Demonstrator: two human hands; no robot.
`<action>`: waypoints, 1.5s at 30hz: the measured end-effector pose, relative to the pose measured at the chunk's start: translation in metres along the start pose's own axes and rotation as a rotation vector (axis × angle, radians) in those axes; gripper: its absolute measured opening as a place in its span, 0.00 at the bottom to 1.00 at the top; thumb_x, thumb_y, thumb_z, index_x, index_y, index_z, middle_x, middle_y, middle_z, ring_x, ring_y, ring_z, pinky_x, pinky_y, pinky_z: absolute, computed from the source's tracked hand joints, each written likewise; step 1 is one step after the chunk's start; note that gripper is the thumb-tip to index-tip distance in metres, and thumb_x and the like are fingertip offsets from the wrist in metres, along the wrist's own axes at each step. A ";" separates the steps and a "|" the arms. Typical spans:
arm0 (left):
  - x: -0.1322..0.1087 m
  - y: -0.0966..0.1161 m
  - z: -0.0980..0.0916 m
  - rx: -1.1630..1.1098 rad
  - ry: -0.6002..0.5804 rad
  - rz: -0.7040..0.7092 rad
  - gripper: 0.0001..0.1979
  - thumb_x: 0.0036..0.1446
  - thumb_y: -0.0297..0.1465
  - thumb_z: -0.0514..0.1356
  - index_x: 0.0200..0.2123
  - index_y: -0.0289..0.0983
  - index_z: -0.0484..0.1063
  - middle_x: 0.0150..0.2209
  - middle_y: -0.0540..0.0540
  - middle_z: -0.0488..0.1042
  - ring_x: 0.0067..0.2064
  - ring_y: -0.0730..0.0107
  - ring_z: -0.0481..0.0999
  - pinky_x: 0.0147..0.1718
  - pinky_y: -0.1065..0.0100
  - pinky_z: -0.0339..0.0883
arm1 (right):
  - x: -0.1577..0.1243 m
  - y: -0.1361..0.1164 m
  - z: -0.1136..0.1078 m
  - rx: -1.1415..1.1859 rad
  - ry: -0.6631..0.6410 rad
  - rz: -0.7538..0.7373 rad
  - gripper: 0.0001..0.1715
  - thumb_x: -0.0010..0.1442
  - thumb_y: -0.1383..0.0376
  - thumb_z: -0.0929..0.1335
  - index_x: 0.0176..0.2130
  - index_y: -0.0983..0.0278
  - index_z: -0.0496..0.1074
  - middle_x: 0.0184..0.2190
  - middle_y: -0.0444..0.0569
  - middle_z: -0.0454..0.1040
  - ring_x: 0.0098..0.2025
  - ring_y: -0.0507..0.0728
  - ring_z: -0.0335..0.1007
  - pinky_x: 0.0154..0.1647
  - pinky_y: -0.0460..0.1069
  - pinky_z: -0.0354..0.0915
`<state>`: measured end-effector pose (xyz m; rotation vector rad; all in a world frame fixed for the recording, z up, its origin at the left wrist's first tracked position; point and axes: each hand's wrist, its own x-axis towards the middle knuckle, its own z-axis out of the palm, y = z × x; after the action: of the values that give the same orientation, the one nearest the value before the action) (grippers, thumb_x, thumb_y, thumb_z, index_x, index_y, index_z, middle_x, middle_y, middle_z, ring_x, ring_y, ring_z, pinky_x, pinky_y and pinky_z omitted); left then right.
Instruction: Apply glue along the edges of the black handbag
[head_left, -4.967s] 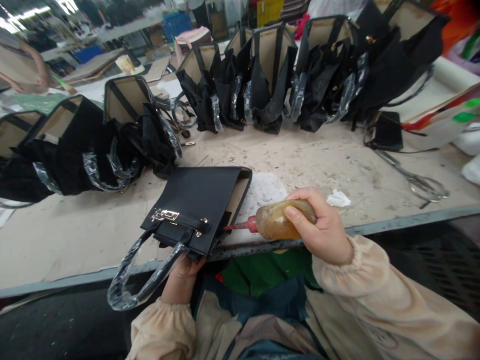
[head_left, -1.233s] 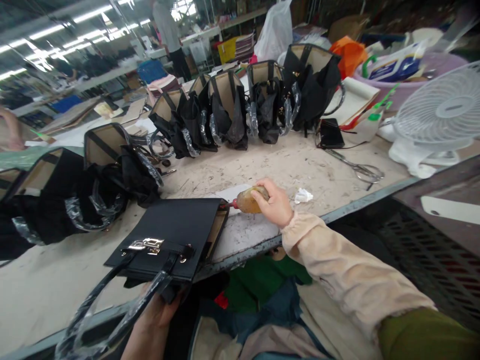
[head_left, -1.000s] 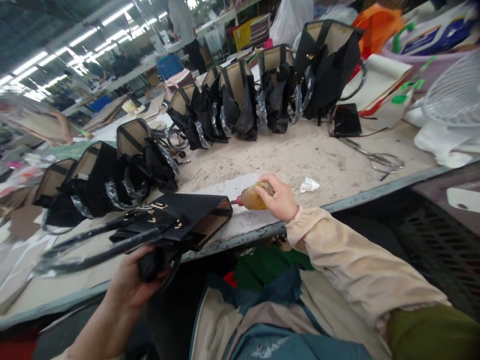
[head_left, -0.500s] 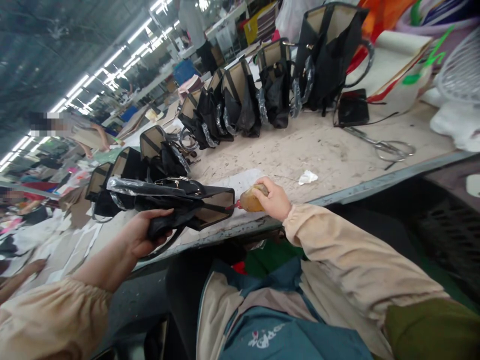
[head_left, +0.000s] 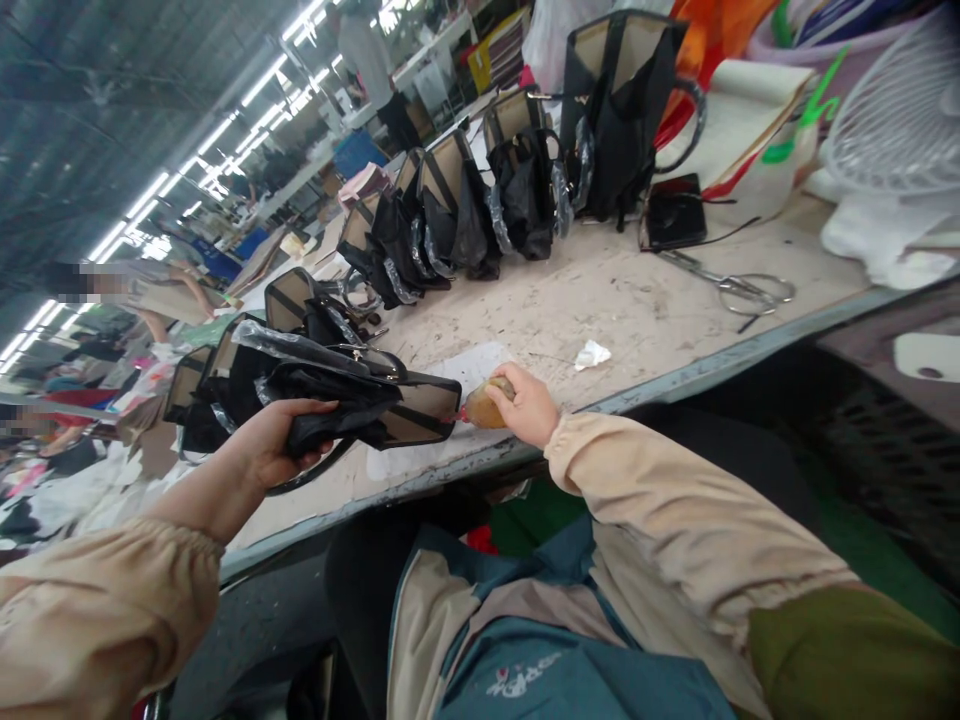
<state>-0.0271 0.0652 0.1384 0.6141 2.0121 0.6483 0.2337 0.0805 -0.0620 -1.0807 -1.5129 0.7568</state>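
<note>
My left hand (head_left: 289, 440) is closed on the soft black side of a handbag (head_left: 420, 410), which lies tilted near the table's front edge with its tan base facing right. Clear plastic wraps the bag's handle. In my right hand (head_left: 529, 402) is a small amber squeeze bottle (head_left: 486, 404), gripped between thumb and fingers. The bottle's red nozzle (head_left: 460, 413) points left and meets, or nearly meets, the rim of the bag's base. Under both lies a white sheet (head_left: 484, 362).
More black bags (head_left: 457, 200) stand in a row along the table (head_left: 600, 310). Scissors (head_left: 739, 285), a phone-like black item (head_left: 673, 212), a crumpled white scrap (head_left: 592, 354) and a white fan (head_left: 892, 120) are to the right. A person (head_left: 127, 285) works at far left.
The view has shifted slightly, so the table items sit further left. The bag has tilted a little, its base edge turned more toward the camera. Both hands keep their holds.
</note>
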 end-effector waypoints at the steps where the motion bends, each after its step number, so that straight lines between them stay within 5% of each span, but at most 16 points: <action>1: 0.001 0.001 0.000 0.003 -0.004 0.001 0.07 0.46 0.26 0.62 0.31 0.31 0.68 0.19 0.46 0.72 0.15 0.71 0.67 0.07 0.76 0.54 | 0.000 0.000 0.002 0.004 -0.011 0.003 0.06 0.59 0.62 0.64 0.37 0.61 0.66 0.33 0.46 0.71 0.36 0.56 0.68 0.42 0.50 0.62; 16: 0.006 -0.003 0.010 0.003 -0.026 0.025 0.08 0.46 0.26 0.63 0.31 0.32 0.68 0.19 0.46 0.72 0.15 0.71 0.67 0.08 0.76 0.54 | -0.003 0.003 0.014 -0.057 -0.067 -0.039 0.05 0.60 0.63 0.63 0.38 0.61 0.65 0.35 0.48 0.71 0.39 0.57 0.67 0.42 0.51 0.62; 28: 0.009 0.009 0.019 0.008 -0.044 0.031 0.09 0.44 0.25 0.64 0.31 0.34 0.67 0.20 0.47 0.73 0.15 0.70 0.68 0.08 0.76 0.53 | 0.007 0.011 -0.021 -0.171 0.069 -0.031 0.06 0.59 0.62 0.63 0.38 0.61 0.66 0.35 0.49 0.72 0.40 0.59 0.68 0.43 0.53 0.63; 38: 0.013 0.024 0.048 0.055 -0.104 0.073 0.09 0.44 0.25 0.64 0.31 0.33 0.68 0.19 0.47 0.72 0.15 0.70 0.68 0.08 0.76 0.55 | 0.003 0.012 -0.030 -0.184 0.035 -0.066 0.07 0.60 0.63 0.63 0.40 0.62 0.66 0.36 0.50 0.71 0.39 0.58 0.67 0.43 0.52 0.63; 45: 0.008 0.030 0.046 0.023 -0.076 0.053 0.08 0.45 0.24 0.63 0.30 0.33 0.67 0.19 0.48 0.72 0.15 0.72 0.67 0.08 0.77 0.55 | 0.009 0.016 -0.049 -0.216 0.118 -0.028 0.06 0.59 0.63 0.63 0.39 0.62 0.65 0.35 0.50 0.71 0.39 0.59 0.68 0.43 0.53 0.63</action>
<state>0.0142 0.1016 0.1329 0.6978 1.9402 0.6251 0.2847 0.0912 -0.0621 -1.2397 -1.5294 0.5093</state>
